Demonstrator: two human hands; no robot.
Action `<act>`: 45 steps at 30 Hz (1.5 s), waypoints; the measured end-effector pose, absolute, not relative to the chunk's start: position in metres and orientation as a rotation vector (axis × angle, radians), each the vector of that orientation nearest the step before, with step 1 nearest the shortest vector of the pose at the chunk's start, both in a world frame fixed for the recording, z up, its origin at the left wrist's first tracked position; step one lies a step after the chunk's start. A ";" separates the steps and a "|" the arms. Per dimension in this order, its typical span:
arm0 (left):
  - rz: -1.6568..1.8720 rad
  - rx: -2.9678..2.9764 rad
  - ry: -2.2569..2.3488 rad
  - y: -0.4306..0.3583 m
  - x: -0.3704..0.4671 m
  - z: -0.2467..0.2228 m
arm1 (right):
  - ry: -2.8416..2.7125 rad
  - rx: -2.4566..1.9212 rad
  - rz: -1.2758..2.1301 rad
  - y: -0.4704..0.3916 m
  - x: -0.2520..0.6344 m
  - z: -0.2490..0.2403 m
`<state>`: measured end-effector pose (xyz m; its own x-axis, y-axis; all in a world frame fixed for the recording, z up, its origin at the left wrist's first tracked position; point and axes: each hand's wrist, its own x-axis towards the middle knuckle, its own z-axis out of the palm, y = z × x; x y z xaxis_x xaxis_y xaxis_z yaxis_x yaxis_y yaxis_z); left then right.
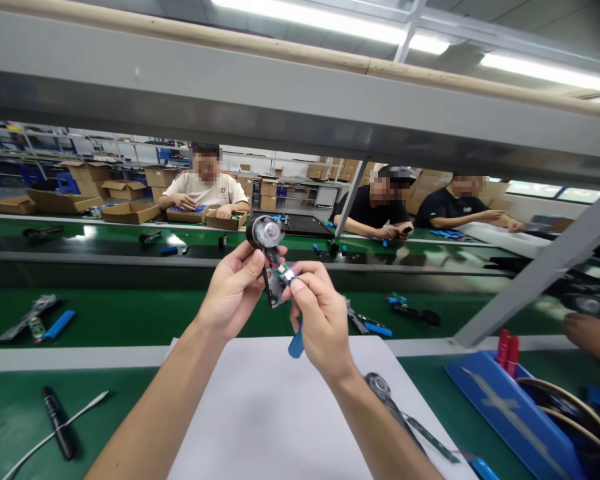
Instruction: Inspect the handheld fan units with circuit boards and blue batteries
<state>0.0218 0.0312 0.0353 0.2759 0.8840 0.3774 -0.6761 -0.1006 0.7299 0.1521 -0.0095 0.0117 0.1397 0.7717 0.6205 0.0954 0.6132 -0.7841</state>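
Note:
My left hand (237,288) is closed around a black handheld device (274,288) with a round clear-and-grey head (269,232) at its top. Pinched in the fingers of my right hand (320,308) is a small green circuit board (284,272), held against the open body of the device. Red wires run between the board and the device. A blue cylindrical cell (296,343) hangs below my right fingers. Both hands are raised above a white sheet (260,407). Another similar device (379,385) lies at the sheet's right edge, partly behind my right forearm.
A blue bin (520,413) with red pens (508,350) stands at the right. A black pen (59,423) and white cable (35,448) lie at the left. Device parts (35,320) rest on the green surface beyond. Several people sit opposite; another person's hand (593,337) is far right.

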 end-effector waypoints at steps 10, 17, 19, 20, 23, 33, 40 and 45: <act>1.334 1.022 0.204 0.032 0.018 0.036 | -1.396 -0.750 0.634 -0.009 0.155 0.010; 1.335 1.049 0.188 0.033 0.014 0.036 | -1.416 -0.748 0.651 -0.011 0.155 0.011; 1.335 1.061 0.191 0.034 0.012 0.037 | -1.429 -0.748 0.645 -0.011 0.154 0.011; 1.336 1.071 0.192 0.034 0.012 0.037 | -1.436 -0.749 0.640 -0.011 0.154 0.011; 1.344 1.112 0.195 0.035 0.010 0.038 | -1.462 -0.753 0.627 -0.010 0.155 0.010; 1.468 1.264 0.274 0.035 0.006 0.038 | -1.728 -1.043 0.196 -0.014 0.156 0.008; 1.588 1.309 0.375 0.032 0.012 0.037 | -1.836 -1.262 -0.381 -0.015 0.159 0.013; 1.566 1.252 0.365 0.019 0.019 0.041 | -1.777 -1.315 -0.626 -0.012 0.164 0.020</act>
<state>0.0190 0.0195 0.0408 0.0972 0.8455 0.5250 -0.5265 -0.4039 0.7481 0.1645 -0.0123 0.0204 -0.1197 0.5331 0.8375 0.9404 0.3314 -0.0766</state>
